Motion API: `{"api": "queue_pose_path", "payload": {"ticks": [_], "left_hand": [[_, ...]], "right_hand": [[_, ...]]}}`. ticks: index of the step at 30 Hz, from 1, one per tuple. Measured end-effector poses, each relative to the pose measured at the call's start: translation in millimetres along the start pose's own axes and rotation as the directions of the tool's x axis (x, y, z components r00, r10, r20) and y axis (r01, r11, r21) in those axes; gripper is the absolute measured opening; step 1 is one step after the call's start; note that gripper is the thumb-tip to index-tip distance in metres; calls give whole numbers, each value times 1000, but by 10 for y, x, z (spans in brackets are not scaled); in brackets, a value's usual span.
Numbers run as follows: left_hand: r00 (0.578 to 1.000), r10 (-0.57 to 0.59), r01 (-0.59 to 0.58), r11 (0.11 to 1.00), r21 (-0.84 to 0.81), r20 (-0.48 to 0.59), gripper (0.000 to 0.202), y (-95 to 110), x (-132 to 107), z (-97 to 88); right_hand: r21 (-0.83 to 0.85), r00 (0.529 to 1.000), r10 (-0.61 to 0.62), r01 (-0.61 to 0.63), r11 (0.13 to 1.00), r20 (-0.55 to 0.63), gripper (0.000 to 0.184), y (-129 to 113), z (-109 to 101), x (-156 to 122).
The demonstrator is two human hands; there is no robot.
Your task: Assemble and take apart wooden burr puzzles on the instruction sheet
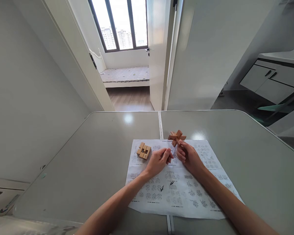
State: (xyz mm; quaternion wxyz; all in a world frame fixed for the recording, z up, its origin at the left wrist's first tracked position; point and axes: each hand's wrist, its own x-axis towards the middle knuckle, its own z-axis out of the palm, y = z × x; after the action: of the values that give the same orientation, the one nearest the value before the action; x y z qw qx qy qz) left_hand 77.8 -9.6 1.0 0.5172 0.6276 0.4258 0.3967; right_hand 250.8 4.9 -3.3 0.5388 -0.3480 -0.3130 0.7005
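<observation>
One star-shaped wooden puzzle [177,137] is pinched in the fingertips of the right hand [189,156], at the twelve o'clock edge of the printed sheet [183,211]. The left hand [158,160] is loosely curled; whether anything is held inside cannot be told. At ten o'clock from it, a blocky wooden puzzle [143,151] is left untouched. Inspection or adjustment is apparently under way; next, a steady hold seems called for.

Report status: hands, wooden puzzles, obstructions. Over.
Right hand pinching wooden star puzzle. Left hand curled, no held item visible. Squarish block puzzle on printed sheet, beside left hand. No obstruction visible between hands.
</observation>
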Motion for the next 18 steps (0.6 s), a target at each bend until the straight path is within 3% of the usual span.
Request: {"api": "queue_pose_path", "payload": {"ticks": [10,18], "left_hand": [[1000,10,-11,1000,25,22,57,-15,-5,-6],[1000,10,-11,1000,23,25,55,-2,-8,-9]], "right_hand": [[67,959,-135,156,985,-251,30,46,-170,104],[97,944,-176,211,973,-280,36,91,-296,167]]}}
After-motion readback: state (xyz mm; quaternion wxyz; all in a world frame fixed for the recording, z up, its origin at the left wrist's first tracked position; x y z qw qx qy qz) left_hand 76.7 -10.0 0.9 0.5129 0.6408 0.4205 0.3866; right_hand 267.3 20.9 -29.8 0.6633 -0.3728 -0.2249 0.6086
